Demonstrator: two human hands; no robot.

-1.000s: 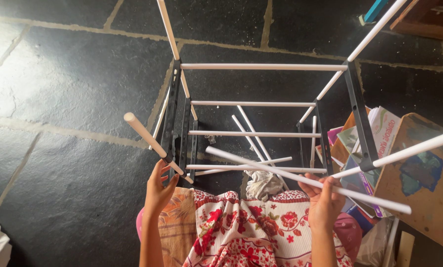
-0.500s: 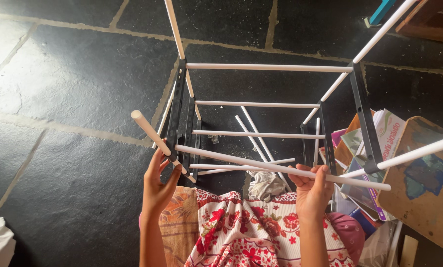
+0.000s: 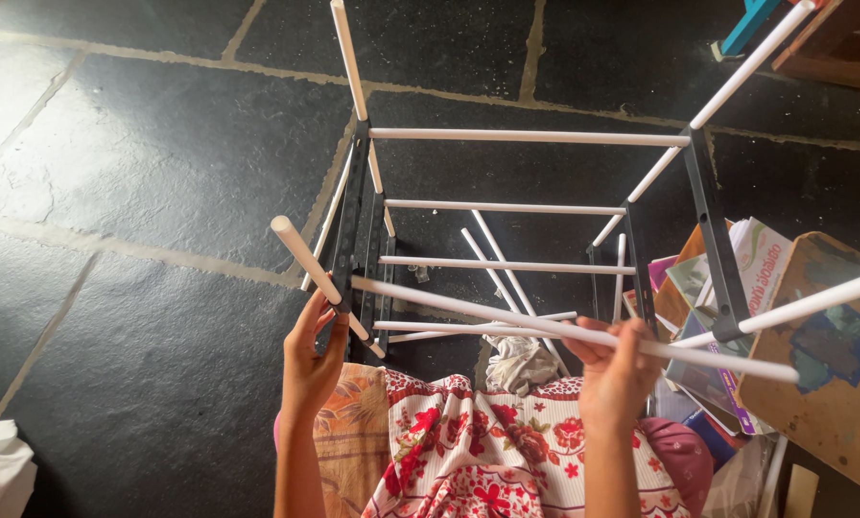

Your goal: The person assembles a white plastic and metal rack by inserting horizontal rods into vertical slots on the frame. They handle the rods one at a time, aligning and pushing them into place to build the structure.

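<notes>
The right hand point(image 3: 614, 369) grips a long white plastic rod point(image 3: 506, 315), lying from centre-left down to lower right. The left hand point(image 3: 312, 357) clasps the black frame bar point(image 3: 345, 251), touching the rod's left tip.

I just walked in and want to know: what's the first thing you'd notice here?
A rack of white rods and black brackets fills the middle, standing on a dark stone floor. Low down, the right hand grips a loose white rod, and the left hand holds the rack's near left corner. Books are piled at the right.
</notes>
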